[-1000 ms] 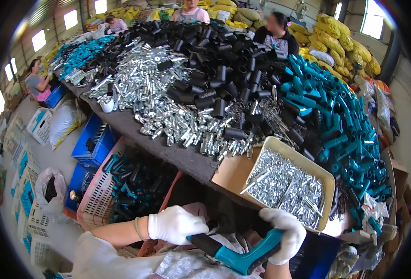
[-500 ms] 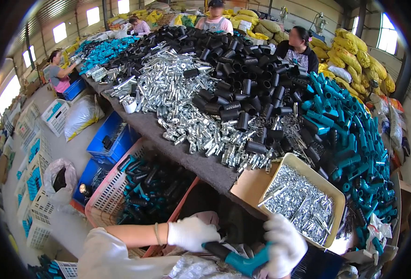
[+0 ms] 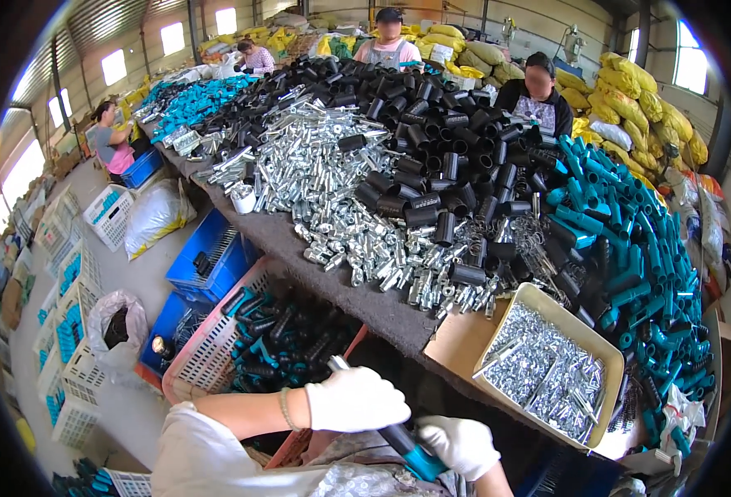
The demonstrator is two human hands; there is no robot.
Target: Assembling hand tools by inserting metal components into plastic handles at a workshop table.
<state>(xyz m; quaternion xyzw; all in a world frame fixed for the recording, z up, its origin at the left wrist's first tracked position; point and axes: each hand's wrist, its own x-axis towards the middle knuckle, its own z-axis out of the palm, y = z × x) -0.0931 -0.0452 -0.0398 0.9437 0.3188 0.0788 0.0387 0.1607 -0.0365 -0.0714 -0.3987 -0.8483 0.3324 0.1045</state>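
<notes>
Handle piece [image 3: 420, 462], low in view between both hands, short of near edge of table [image 3: 365, 302]: slanting, smooth teal body passing into dark black sleeve [image 3: 397, 437]; pale metallic end [image 3: 338, 363] showing beyond left hand [image 3: 357, 401], roughly in line with sleeve; left hand, white-gloved, fingers closed round sleeve; right hand [image 3: 461, 446], likewise gloved, curled against teal body, closeness of its hold cannot be told; pink crate [image 3: 204, 352] at left, cream tray [image 3: 611, 406] at right
</notes>
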